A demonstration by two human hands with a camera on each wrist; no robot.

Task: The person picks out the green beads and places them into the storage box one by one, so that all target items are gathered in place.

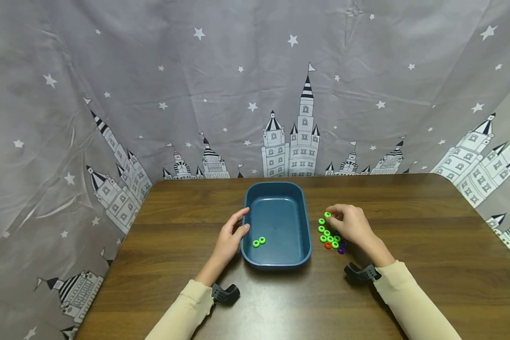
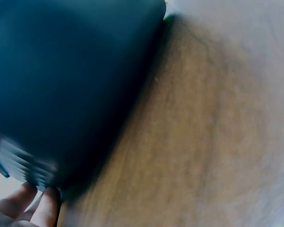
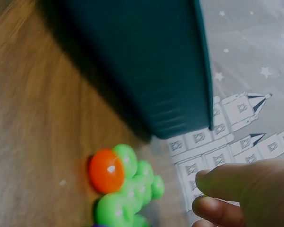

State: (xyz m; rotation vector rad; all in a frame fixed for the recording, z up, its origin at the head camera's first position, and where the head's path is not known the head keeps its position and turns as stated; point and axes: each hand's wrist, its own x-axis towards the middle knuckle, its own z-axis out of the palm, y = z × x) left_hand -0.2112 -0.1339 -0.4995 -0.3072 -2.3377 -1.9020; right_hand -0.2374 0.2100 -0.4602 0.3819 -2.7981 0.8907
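Note:
A dark blue plastic tray (image 1: 275, 226) stands on the table with two small green rings (image 1: 259, 242) inside it. Against the tray's left side rests my left hand (image 1: 230, 238), its fingers fairly straight and touching the wall near the rim; in the left wrist view, fingertips (image 2: 49, 203) meet the ribbed side. Right of the tray, my right hand (image 1: 350, 224) is bent over the edge of a cluster of small rings (image 1: 326, 233). One green ring (image 1: 327, 215) sits right at its thumb and index tips; I cannot tell whether they pinch it.
An orange ring (image 1: 328, 245) and some purple rings (image 1: 341, 250) lie at the near side of the cluster, some partly under the right hand. The wooden table (image 1: 178, 231) ends at a grey curtain (image 1: 187, 94) printed with castles and stars.

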